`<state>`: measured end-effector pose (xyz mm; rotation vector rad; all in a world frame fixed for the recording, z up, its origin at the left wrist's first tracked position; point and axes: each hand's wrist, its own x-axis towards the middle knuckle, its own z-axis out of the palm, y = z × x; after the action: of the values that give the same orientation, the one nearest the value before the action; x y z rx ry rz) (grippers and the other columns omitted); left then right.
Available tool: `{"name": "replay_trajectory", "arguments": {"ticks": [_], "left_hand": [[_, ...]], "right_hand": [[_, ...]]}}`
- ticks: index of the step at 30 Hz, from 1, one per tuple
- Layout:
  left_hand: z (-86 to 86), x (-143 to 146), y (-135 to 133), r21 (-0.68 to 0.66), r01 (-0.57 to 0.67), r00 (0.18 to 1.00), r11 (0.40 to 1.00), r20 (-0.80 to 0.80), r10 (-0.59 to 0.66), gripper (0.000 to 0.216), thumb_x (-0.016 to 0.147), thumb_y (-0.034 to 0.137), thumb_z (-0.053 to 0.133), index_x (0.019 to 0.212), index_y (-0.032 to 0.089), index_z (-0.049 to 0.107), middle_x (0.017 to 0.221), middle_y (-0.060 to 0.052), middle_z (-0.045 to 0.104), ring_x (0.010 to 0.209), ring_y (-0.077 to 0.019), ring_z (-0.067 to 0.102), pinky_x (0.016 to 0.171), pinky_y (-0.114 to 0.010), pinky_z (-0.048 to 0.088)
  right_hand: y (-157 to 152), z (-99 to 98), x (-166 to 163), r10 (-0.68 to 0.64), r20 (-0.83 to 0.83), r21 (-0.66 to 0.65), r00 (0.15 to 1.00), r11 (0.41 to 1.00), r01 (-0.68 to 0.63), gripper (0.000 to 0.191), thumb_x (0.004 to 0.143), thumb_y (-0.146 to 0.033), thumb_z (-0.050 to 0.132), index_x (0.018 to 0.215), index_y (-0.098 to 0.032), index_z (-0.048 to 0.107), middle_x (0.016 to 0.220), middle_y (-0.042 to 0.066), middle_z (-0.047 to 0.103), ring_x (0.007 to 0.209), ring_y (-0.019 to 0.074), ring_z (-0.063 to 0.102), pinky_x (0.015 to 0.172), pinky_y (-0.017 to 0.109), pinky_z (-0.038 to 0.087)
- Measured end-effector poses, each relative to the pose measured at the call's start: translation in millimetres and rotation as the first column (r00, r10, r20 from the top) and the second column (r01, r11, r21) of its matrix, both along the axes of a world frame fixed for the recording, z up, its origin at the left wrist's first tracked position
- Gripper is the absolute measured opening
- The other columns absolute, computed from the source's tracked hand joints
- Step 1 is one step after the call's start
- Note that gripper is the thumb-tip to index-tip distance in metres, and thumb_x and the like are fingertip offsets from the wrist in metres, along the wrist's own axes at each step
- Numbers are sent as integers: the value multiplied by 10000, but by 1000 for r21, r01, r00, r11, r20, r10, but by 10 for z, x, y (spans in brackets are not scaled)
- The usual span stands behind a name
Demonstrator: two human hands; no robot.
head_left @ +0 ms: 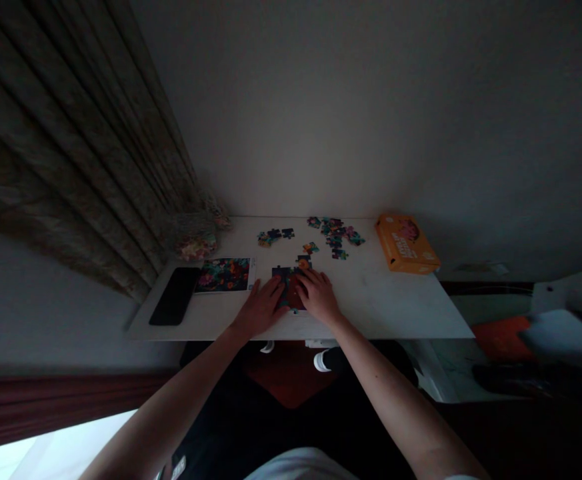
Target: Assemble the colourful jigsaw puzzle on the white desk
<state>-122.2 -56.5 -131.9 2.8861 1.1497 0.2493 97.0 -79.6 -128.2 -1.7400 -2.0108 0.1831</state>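
Our puzzle sits by the tabletop's front edge

Near the left edge: a phone, then a picture. Our left hand lies with fingers spread on the puzzle, our right hand with fingers bent; whether they pinch anything, we cannot tell. We judge it light, stiff, apt to split at joints; best held by 2 opposite edges. Pieces lie towards the back edge, a box by the right back corner.

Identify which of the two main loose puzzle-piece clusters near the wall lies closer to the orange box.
The larger, right-hand cluster, spread out on the orange box's side; the smaller cluster sits farther left, nearer the printed picture.
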Motion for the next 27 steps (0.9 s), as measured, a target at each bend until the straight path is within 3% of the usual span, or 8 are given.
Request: {"name": "replay_trajectory", "arguments": {"ticks": [12, 16, 27], "left_hand": [[30, -81, 3, -16, 33, 999, 999, -17, -33, 624, 1087, 522, 344, 1615, 193, 387, 1659, -166, 400, 1543, -297, 371, 1255, -599, 266], [46, -145, 15, -32, 80, 997, 996, 6, -80, 595, 1092, 495, 355, 1610, 205, 399, 1642, -165, 429, 1543, -285, 372, 1258, -595, 262], [11, -95, 15, -15, 49, 995, 999, 85, -48, 549, 1057, 494, 460, 1545, 242, 487, 1609, -166, 472, 1487, -317, 446, 1246, -647, 263]], "right_hand": [[-12, 2, 5, 7, 0, 17, 1000, 1000, -7, 360, 1039, -282, 490, 1335, -227, 689, 1488, 128, 614, 1400, 297, 517, 1189, 539, 336], [-19, 27, 1, 7, 8, 13, 1000, 1000, -7, 360, 1040, -288, 491, 1335, -224, 688, 1487, 129, 613, 1388, 300, 524, 1175, 530, 350], [-32, 51, 13, 26, 8, 15, 1000, 1000, -26, 389, 1003, -397, 595, 1349, -239, 675, 1506, 135, 594, 1390, 316, 516, 1174, 537, 351]]}}
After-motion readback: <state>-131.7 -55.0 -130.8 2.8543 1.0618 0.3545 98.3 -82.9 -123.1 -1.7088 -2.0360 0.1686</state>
